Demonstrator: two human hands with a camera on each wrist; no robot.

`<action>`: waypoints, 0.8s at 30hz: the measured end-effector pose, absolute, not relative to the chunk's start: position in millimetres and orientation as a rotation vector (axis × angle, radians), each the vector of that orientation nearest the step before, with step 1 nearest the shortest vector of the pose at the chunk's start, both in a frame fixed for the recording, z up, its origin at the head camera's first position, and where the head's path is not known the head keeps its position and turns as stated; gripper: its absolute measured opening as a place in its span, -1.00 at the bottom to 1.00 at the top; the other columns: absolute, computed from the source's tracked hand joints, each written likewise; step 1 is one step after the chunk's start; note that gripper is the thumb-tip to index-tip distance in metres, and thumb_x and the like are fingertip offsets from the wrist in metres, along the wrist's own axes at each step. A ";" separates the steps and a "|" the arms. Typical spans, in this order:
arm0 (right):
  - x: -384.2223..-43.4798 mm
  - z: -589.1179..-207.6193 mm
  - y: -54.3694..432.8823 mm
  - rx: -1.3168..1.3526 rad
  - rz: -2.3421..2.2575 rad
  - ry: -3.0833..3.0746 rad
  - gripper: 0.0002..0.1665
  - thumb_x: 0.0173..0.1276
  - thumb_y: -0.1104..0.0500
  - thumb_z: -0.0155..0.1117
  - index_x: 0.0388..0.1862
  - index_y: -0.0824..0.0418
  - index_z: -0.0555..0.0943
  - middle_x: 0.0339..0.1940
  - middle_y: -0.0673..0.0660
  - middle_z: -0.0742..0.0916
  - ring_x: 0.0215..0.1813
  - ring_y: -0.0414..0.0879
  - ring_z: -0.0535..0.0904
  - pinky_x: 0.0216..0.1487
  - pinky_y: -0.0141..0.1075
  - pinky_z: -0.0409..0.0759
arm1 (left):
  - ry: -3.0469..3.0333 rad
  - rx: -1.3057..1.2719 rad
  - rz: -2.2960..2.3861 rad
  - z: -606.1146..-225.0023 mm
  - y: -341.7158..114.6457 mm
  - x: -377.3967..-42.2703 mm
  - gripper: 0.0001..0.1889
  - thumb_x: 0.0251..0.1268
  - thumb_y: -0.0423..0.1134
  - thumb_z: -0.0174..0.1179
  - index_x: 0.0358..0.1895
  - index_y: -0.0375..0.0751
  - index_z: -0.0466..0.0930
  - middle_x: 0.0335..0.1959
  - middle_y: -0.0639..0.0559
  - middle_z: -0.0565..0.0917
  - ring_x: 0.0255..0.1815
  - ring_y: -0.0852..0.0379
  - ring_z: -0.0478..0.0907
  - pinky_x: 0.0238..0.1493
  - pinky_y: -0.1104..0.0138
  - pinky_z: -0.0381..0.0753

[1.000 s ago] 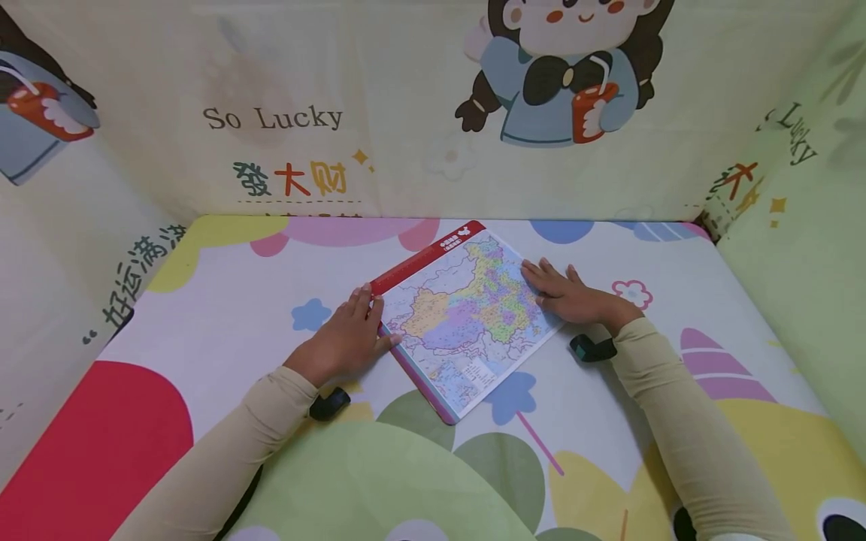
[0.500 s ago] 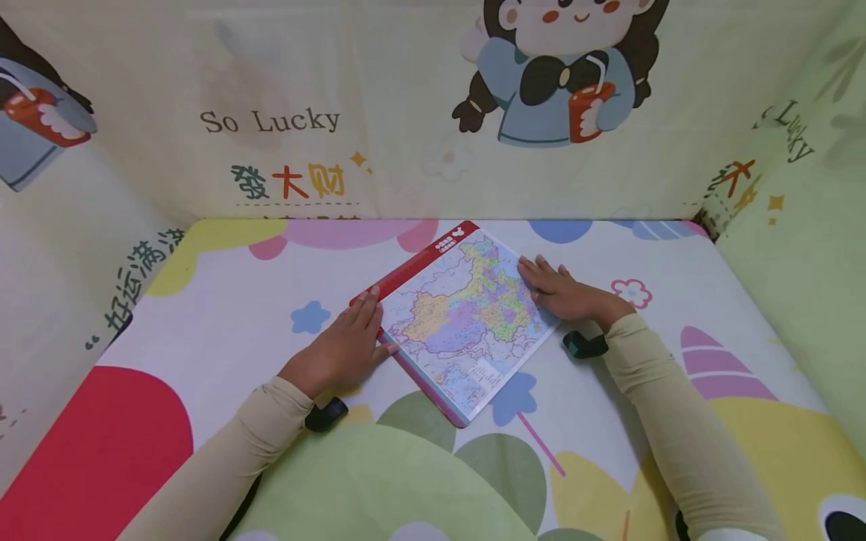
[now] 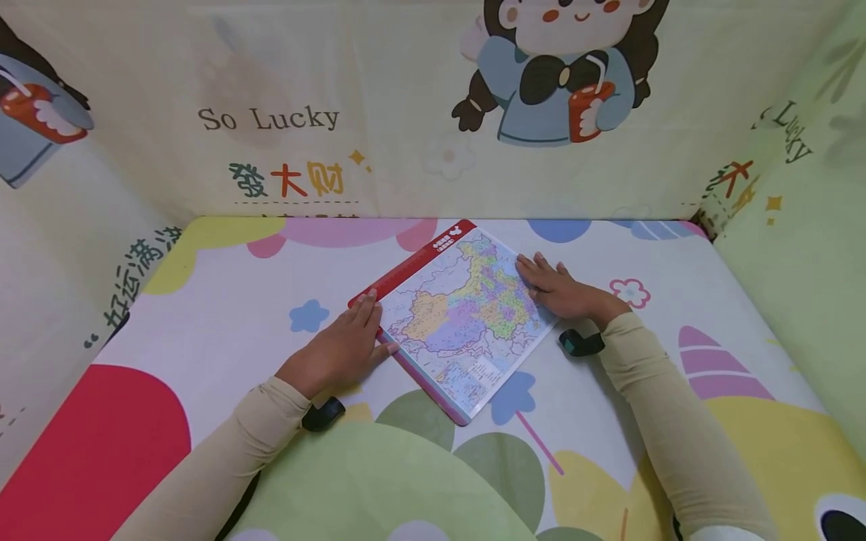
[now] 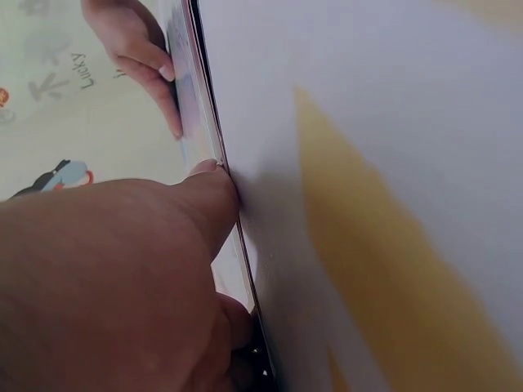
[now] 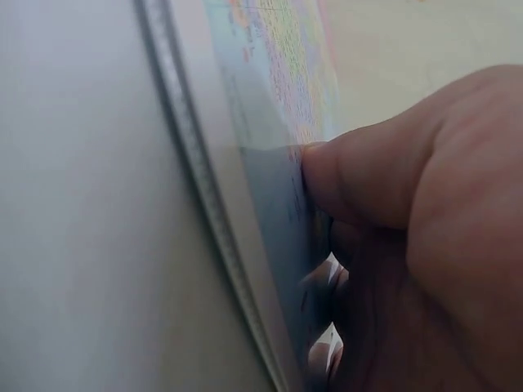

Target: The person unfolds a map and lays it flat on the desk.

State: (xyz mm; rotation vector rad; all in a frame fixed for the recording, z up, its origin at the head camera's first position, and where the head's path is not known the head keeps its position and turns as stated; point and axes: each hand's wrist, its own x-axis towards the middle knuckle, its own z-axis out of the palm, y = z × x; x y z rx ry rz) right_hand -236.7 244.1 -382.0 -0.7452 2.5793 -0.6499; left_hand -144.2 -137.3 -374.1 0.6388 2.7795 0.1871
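Observation:
A laminated-looking map of China (image 3: 467, 300) lies turned at an angle on the printed cloth, its red title strip (image 3: 419, 263) along the upper left edge. My left hand (image 3: 338, 349) rests at the map's left corner with straight fingers on top, the thumb (image 4: 214, 192) touching the lower left edge in the left wrist view. On the opposite side, my right hand (image 3: 564, 291) lies with extended fingers over the map's right edge. The right wrist view shows the right thumb (image 5: 351, 180) on the map's printed face, close to its pale rim.
A cartoon-patterned cloth (image 3: 243, 323) covers the table. Behind it stands a cream printed curtain (image 3: 392, 113), with another pale curtain panel (image 3: 798, 248) on the right. Black wrist cameras (image 3: 323, 415) are strapped under both wrists.
The map has turned slightly counterclockwise; its top corner has shifted left and its bottom corner right. The end of the red strip now shows past my left fingers. Both hands have moved only slightly.

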 end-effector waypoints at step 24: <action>-248.1 -384.5 235.5 -0.664 -0.627 2.595 -0.31 0.60 0.14 -0.25 0.58 0.24 -0.17 0.60 0.19 -0.13 0.54 0.14 -0.50 0.39 0.15 -0.60 | 2.791 0.608 0.267 -375.1 -135.4 -130.5 -0.08 0.38 0.15 0.09 0.50 -0.48 -0.08 0.56 -0.30 -0.15 0.55 -0.23 -0.23 0.44 -0.02 0.02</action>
